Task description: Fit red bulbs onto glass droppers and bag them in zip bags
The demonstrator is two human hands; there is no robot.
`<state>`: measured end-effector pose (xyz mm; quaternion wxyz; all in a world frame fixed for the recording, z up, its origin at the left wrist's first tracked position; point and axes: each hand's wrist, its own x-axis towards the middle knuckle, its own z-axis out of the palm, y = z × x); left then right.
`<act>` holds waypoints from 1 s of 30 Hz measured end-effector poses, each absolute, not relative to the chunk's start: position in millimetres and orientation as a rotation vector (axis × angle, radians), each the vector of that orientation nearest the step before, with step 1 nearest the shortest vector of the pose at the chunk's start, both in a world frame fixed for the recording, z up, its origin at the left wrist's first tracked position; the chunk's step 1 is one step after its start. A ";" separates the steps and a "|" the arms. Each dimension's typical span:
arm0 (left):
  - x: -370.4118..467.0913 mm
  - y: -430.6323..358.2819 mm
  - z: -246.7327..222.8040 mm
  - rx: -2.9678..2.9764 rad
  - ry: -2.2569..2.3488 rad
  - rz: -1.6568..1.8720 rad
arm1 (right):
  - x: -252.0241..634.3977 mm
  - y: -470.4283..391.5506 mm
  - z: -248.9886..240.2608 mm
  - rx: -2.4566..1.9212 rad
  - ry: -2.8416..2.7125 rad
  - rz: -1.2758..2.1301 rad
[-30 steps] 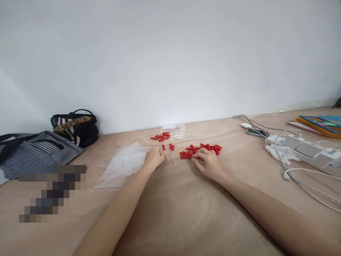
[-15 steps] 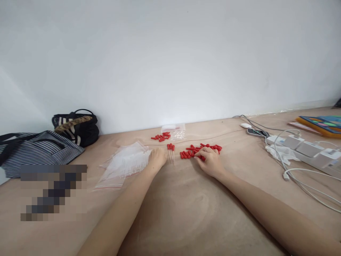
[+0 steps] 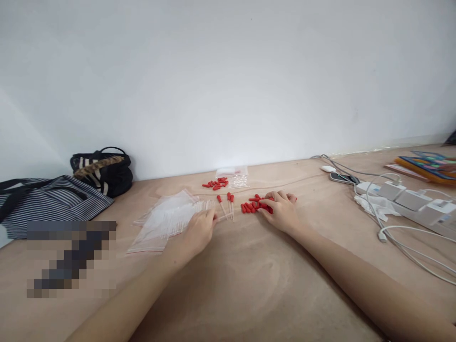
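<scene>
In the head view a pale wall (image 3: pixel 228 85) rises behind a wooden tabletop (image 3: pixel 249 285), where clear zip bags (image 3: pixel 147 237) lie flat at left, with slim tubes (image 3: pixel 174 222) in or on them, I cannot tell which. A striped bag (image 3: pixel 67 199) and a black bag (image 3: pixel 119 176) sit farther left, a power strip (image 3: pixel 408 209) at right. Three red-topped droppers (image 3: pixel 232 199) lie between the hands. The left hand's (image 3: pixel 200 232) fingers are closed around a thin clear tube (image 3: pixel 223 218) pointing toward the droppers; the right hand's (image 3: pixel 281 214) fingers bend over red bulbs (image 3: pixel 248 208), touching the pile, though whether they grip one I cannot tell
</scene>
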<state>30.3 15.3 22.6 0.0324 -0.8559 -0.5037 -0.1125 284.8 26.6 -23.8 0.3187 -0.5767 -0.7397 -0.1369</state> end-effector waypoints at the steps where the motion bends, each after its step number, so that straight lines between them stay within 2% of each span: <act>1: 28.1 10.4 17.1 -2.670 -1.446 -0.409 | 282.6 27.1 -23.2 -1.518 -1.990 -0.370; 9: 24.0 4.5 -14.3 -2.767 -1.042 -0.651 | 273.4 35.7 -31.0 -1.482 -2.092 -0.462; 18: 24.3 2.8 -16.1 -2.838 -1.081 -0.744 | 271.9 33.6 -30.0 -1.236 -1.861 -0.529; 23: 24.8 1.6 -15.8 -2.822 -1.104 -0.758 | 267.1 15.0 -22.3 -1.060 -1.862 -0.278; 27: 24.0 -0.2 -14.9 -2.789 -1.057 -0.783 | 259.1 3.3 -27.1 -0.975 -2.078 -0.018; 30: 22.9 0.1 -15.7 -2.765 -0.993 -0.807 | 253.4 0.3 -31.8 -0.999 -2.232 0.032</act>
